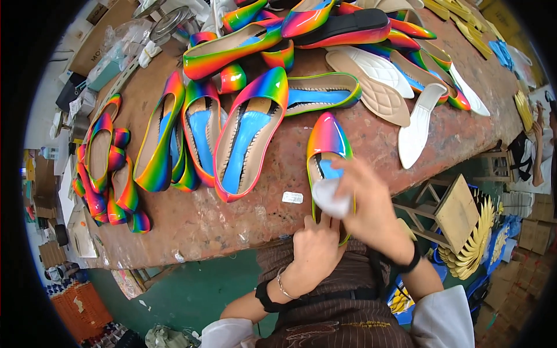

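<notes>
A rainbow-coloured flat shoe (328, 136) with a pointed toe lies near the table's front edge, toe pointing away from me. Inside it a blue strip (329, 168) shows. My left hand (316, 249) is closed around the heel end of this shoe, with its fingers at the opening. Over the opening, my right hand (371, 206) grips a white pad (331, 197), smeared by motion; its exact kind cannot be made out. The right fingers are partly blurred. A small white label (292, 198) lies to the left of the shoe.
Several matching shoes (249, 136) stand and lie across the table (261, 217). Small rainbow shoes (110, 174) are bunched at the left. White insoles (422, 127) and a beige quilted insole (371, 87) lie at the right. A wooden stool (455, 211) stands beyond the right edge.
</notes>
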{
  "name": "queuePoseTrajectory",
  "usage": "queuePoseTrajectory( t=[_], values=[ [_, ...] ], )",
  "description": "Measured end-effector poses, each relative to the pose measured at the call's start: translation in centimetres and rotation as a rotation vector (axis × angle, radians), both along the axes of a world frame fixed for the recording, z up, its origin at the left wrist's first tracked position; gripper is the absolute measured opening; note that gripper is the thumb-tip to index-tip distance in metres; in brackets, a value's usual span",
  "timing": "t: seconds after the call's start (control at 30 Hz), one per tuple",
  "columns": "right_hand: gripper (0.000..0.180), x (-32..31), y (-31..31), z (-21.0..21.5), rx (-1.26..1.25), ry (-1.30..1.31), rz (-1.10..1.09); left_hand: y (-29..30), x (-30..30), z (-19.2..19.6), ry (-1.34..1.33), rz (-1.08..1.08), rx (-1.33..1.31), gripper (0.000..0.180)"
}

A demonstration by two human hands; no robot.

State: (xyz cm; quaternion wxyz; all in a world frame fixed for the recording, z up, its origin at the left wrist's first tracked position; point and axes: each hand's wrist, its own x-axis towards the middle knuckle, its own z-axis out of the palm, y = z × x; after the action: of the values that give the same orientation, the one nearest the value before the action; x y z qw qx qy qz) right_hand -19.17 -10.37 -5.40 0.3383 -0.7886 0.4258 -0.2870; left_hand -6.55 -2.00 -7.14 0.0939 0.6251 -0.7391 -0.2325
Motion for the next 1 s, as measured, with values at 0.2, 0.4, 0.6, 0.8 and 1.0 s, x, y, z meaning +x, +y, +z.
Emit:
queuePoseTrajectory(
  t=[0.2, 0.4, 0.6, 0.8, 1.0],
  values=[
    [0.036, -0.7, 5.4, -2.8, -0.2, 0.319, -0.015, 2.0, -0.5, -1.4, -0.119, -0.046, -0.07, 0.026],
    [0.05, 0.8, 1.8, -4.3, -0.215, 0.416, -0.049, 1.0, 0.0, -1.0, -0.04, -0.022, -0.046, 0.037],
    [0.056, 0.5, 3.6, -3.1, -0.137, 0.495, 0.031, 0.9, 0.6, -0.9, 0.01, -0.039, -0.001, 0.044],
    [0.064, 1.5, 1.7, -3.3, -0.114, 0.501, -0.042, 0.9, 1.3, -1.2, 0.115, -0.056, -0.047, 0.045],
    [0.057, -0.1, 2.9, -0.4, -0.187, 0.515, 0.129, 0.3, 1.7, -0.2, 0.092, -0.055, 0.093, 0.041]
  ],
)
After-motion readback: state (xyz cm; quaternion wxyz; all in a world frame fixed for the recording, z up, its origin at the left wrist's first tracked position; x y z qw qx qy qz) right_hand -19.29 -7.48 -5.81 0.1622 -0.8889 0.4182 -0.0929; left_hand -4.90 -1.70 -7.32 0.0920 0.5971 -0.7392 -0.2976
